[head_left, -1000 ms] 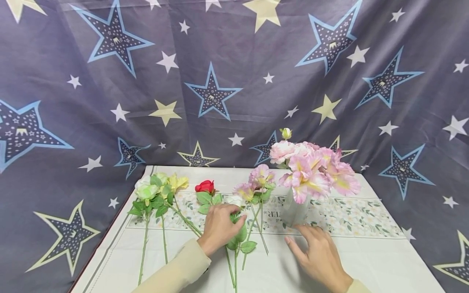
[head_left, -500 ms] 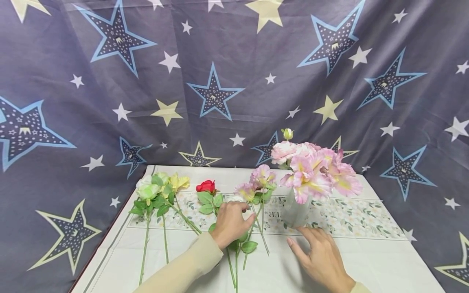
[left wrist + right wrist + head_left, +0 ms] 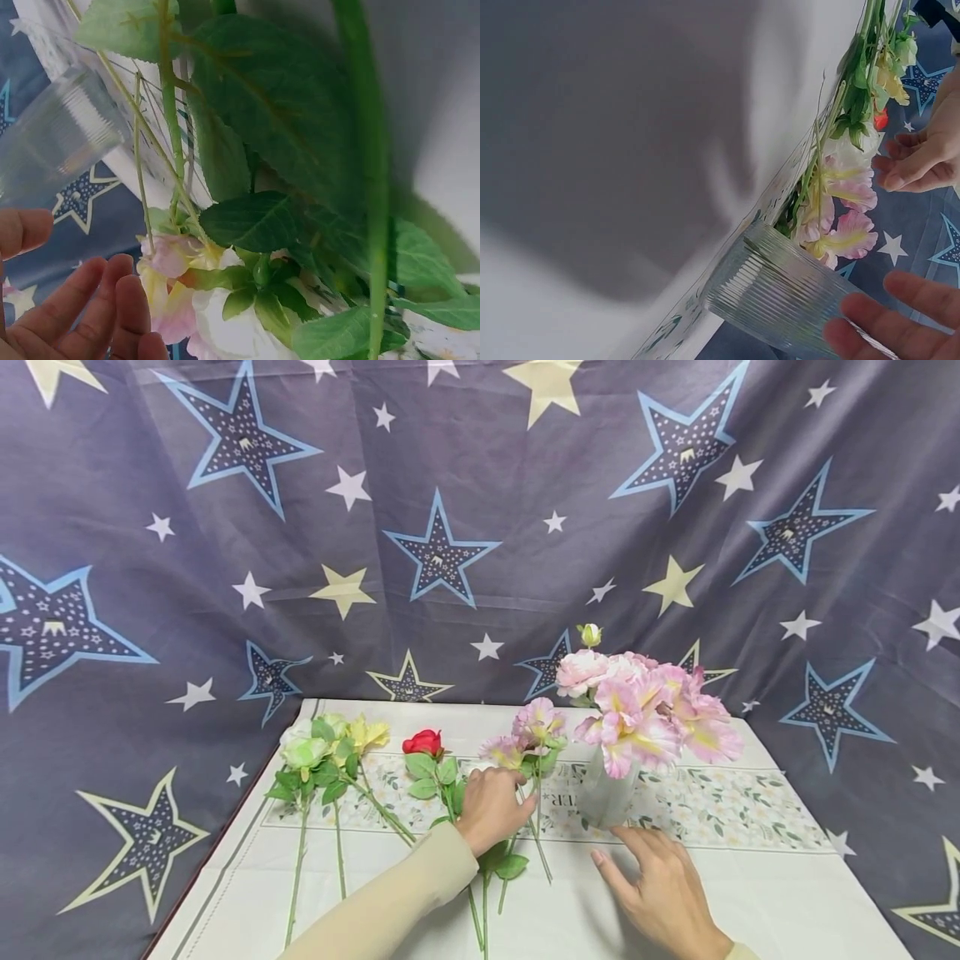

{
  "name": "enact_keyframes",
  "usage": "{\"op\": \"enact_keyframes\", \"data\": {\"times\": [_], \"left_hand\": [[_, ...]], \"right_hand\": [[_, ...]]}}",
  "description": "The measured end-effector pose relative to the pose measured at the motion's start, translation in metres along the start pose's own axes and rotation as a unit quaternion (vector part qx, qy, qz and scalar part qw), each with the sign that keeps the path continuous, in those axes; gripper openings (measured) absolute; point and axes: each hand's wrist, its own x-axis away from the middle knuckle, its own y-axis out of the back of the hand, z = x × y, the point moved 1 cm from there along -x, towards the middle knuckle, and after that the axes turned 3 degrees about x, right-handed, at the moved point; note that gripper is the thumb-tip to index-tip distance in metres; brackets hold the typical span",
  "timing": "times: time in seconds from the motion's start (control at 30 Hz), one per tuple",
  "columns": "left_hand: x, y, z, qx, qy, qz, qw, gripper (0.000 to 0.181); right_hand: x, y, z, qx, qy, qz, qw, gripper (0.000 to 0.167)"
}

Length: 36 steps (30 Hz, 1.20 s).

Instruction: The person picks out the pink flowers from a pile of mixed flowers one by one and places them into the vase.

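My left hand [image 3: 492,810] is over several flower stems in the middle of the table, its fingers loosely bent and holding nothing. Close to its fingertips lie pink-and-yellow flowers [image 3: 538,722] with thin stems. The left wrist view shows a white rose [image 3: 232,322] beside them, which the hand covers in the head view. Thumb and fingers spread, my right hand [image 3: 663,881] is just in front of a clear ribbed vase [image 3: 780,285]; whether a fingertip touches the glass I cannot tell. Pink flowers [image 3: 630,714] and a small bud [image 3: 590,635] stand in the vase.
A red rose [image 3: 422,742] lies left of my left hand. Further left are a pale green-white flower [image 3: 303,750] and a yellow flower [image 3: 367,733] on long stems. A floral runner [image 3: 735,806] crosses the white table; a star-patterned curtain [image 3: 450,635] hangs behind.
My left hand has moved right, from over the white rose toward the pink-and-yellow flowers, uncovering leaves near the red rose. The right hand has stayed by the vase.
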Motion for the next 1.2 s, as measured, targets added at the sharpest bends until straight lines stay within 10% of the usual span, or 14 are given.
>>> {"op": "enact_keyframes", "data": {"times": [1.2], "left_hand": [[-0.039, -0.047, -0.005, -0.063, 0.108, 0.089, 0.9881, 0.045]], "right_hand": [[-0.001, 0.004, 0.001, 0.002, -0.016, 0.003, 0.9999, 0.034]]}}
